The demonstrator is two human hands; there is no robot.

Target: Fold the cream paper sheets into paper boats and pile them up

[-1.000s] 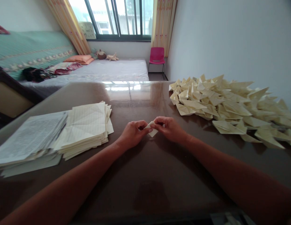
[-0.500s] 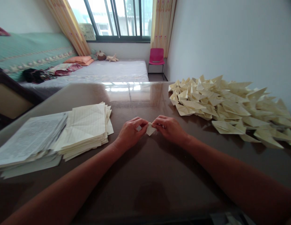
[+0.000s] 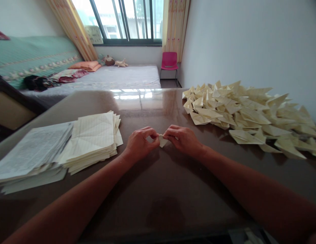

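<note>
A small folded piece of cream paper (image 3: 162, 141) is pinched between my two hands above the middle of the brown table. My left hand (image 3: 142, 143) grips its left side between thumb and forefinger, the fingers curled into a ring. On the paper's right side, my right hand (image 3: 183, 139) pinches with thumb and fingertips. Only a pointed lower part of the paper shows; the fingers cover its sides. Creased sheets of lined cream paper (image 3: 93, 135) lie stacked to the left of my left hand. Beyond my right hand spreads a heap of folded paper boats (image 3: 239, 112).
Printed grey sheets (image 3: 33, 145) lie at the left of the glossy table (image 3: 137, 196), partly under the cream stack. A bed (image 3: 127, 76) stands past the table's far edge, with a pink chair (image 3: 169, 61) beside it. A white wall (image 3: 249, 44) runs along the right.
My fingers have shifted slightly on the paper, and less of it shows between them. The left thumb and forefinger have closed into a rounder pinch. The stacks and heap stay put.
</note>
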